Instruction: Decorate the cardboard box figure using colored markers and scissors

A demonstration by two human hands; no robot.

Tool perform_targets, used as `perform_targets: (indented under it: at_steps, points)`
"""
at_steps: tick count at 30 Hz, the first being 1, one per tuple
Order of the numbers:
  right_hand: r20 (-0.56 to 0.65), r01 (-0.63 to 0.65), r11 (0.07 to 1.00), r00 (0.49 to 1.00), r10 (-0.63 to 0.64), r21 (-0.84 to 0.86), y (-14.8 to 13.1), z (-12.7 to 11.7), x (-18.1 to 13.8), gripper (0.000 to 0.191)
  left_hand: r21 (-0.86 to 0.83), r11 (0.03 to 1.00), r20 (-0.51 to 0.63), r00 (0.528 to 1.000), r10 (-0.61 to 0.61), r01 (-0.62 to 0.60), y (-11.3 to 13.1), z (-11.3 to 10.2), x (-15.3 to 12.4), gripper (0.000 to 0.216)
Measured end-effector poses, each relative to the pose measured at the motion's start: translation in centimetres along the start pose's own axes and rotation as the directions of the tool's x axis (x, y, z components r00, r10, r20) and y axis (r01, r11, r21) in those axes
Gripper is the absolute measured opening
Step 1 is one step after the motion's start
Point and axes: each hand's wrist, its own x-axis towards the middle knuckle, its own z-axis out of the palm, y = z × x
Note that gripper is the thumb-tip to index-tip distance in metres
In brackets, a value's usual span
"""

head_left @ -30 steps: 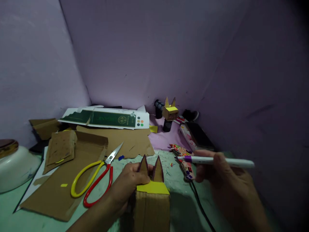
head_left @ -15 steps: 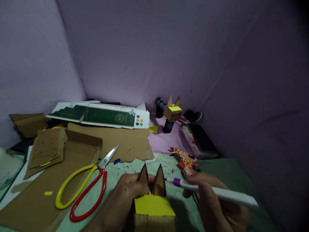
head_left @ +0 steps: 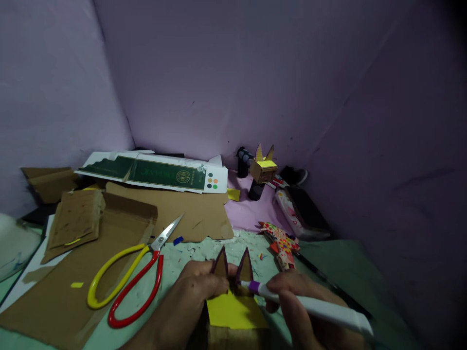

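Observation:
A cardboard box (head_left: 238, 336) with a yellow top and two pointed cardboard ears is at the bottom centre. My left hand (head_left: 193, 291) is closed on it, thumb and fingers around the base of the left ear (head_left: 220, 265). Purple lines edge both ears. Between the fingers of my right hand (head_left: 302, 306) is a white marker (head_left: 328, 311) with a purple collar. Its tip lies against the lower part of the right ear (head_left: 246, 267). Left of my hands lie open scissors (head_left: 155, 250) with one yellow and one red handle.
Cardboard sheets (head_left: 197, 214) and a green-and-white printed box panel (head_left: 160, 172) cover the left and back. A similar eared box (head_left: 263, 171) rests on a black cylinder (head_left: 256, 190) at the back. A patterned paper shape (head_left: 280, 240) and a dark thin stick (head_left: 332, 284) lie to the right.
My right hand has moved left and slightly down, bringing the marker tip from the right ear's outer edge across to its lower inner side. My left hand still holds the box.

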Motion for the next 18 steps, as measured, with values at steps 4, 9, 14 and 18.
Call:
perform_targets:
  at_steps: [4,9,14,18]
  points:
    - [0.0,0.014,1.0,1.0,-0.014,0.015,0.28,0.21,-0.07,0.035,0.0,1.0,0.058,0.998,0.01,-0.01,-0.07,-0.06,-0.03,0.02]
    - [0.002,-0.029,0.999,1.0,0.029,0.021,0.58,0.1,-0.14,0.031,0.041,0.999,0.038,0.999,-0.021,0.019,-0.06,-0.15,0.0,0.025]
    - [0.002,-0.071,0.993,0.997,0.071,0.091,0.74,-0.26,0.18,0.026,0.065,0.998,0.082,0.997,-0.001,-0.004,-0.02,-0.18,0.05,0.022]
    - [-0.032,-0.098,0.989,0.994,0.102,0.109,0.97,-0.18,0.11,0.029,0.082,0.997,0.062,0.998,-0.015,0.01,-0.13,-0.21,0.07,0.022]
